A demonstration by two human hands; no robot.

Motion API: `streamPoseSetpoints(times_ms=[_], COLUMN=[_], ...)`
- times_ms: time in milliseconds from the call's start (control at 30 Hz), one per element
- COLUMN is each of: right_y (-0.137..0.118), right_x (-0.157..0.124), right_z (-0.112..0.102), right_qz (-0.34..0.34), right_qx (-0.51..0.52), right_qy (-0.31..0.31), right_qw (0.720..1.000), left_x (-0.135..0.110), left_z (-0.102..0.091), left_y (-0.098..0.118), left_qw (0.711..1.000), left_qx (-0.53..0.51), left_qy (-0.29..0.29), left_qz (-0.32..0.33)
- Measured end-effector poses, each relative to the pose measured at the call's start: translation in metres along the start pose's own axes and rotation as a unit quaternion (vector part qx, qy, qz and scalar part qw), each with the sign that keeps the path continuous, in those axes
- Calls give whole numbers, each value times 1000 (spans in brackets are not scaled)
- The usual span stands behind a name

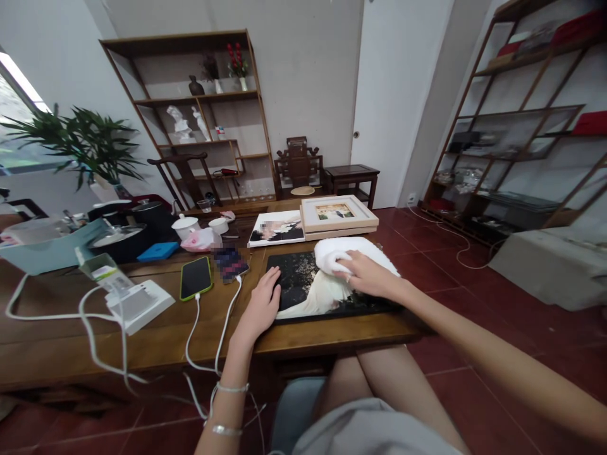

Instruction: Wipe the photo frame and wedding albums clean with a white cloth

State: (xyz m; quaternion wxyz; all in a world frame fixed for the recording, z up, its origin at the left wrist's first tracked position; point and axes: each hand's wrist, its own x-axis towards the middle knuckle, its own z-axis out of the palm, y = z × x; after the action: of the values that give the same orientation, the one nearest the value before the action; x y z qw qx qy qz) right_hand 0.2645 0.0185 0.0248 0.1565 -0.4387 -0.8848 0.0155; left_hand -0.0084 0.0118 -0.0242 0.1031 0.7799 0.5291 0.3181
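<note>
A dark photo panel (296,278) showing a long white dress lies flat at the table's front edge. My left hand (263,300) rests on its left edge with the fingers stretched out. My right hand (363,273) is closed on a bunched white cloth (327,254), pressed over the panel's upper right part. The cloth spreads out behind that hand and hides the far right corner of the panel.
Behind the panel lie a white photo print (275,229) and stacked framed pictures (339,218). To the left are a green-cased phone (196,278), a second phone (230,262), white cables (190,344), an opened white box (140,306) and a black pot (118,243).
</note>
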Motion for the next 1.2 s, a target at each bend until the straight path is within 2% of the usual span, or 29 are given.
streamPoseSetpoints(times_ms=[167,233,300,400,500,633,767,867,1067,1133,1200], right_y=[-60,-73,-76,-65,-43,-13,-2,-15,-76,-87,-87], right_x=[-55,-66,-66,-46,-12,30,44,29,-34,-43,-39], right_z=[-6,-7,-6,-3,1,6,9,12,8,5,3], right_qz=[-41,-51,-65,-76,-69,-20,10,1,-50,-65,-79], right_qx=[35,51,61,45,12,-10,-18,-18,32,50,57], right_qy=[-29,-46,-46,-27,-15,-7,3,-1,-11,-27,-34], right_qw=[998,996,995,996,997,1000,1000,1000,998,996,995], left_x=[0,0,0,0,0,0,0,-1,0,0,0], left_z=[0,-1,-1,-1,-2,-3,-2,-1,1,1,0], left_y=[3,3,4,5,6,7,6,5,3,2,2], left_qw=[1000,1000,1000,1000,1000,999,1000,1000,1000,1000,1000], left_qx=[5,5,1,0,3,6,2,-6,-3,-1,-4], left_qy=[-9,-12,-10,-10,-22,-28,-21,-13,-5,-7,-9], left_qz=[-7,-9,-9,-13,-21,-23,-20,-15,-10,-6,-5])
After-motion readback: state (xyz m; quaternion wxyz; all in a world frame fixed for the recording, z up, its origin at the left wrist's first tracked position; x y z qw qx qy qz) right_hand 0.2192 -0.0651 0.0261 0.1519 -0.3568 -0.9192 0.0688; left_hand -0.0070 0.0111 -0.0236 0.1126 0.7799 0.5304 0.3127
